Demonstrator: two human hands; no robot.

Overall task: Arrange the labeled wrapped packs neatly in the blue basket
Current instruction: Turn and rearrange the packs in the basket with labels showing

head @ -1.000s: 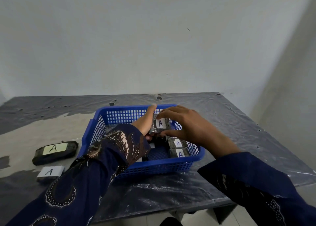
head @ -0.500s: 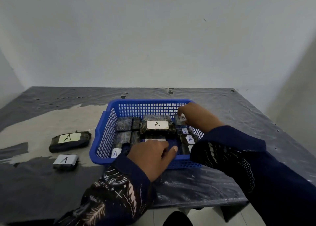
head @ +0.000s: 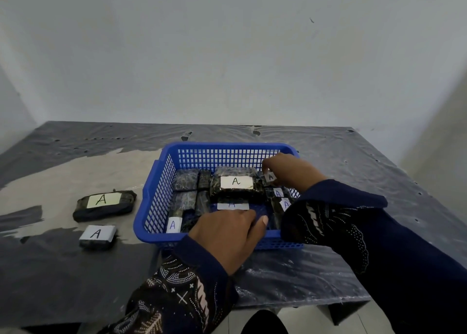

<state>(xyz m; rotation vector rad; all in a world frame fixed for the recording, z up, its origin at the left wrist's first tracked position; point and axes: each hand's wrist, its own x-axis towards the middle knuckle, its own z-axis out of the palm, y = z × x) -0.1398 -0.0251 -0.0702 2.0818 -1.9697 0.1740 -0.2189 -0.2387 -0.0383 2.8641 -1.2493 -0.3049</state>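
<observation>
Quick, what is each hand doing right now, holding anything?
Left hand: palm down at the blue basket's near edge; grip cannot be told.
Right hand: fingers pinching a small labeled pack at the basket's right side.

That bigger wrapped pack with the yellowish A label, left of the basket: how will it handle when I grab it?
The larger pack looks soft: its edges are rounded and its wrap creased, so it may sag if lifted by one end. The film looks glossy, possibly slippery. It lies flat on the table, so rolling seems unlikely.
</observation>
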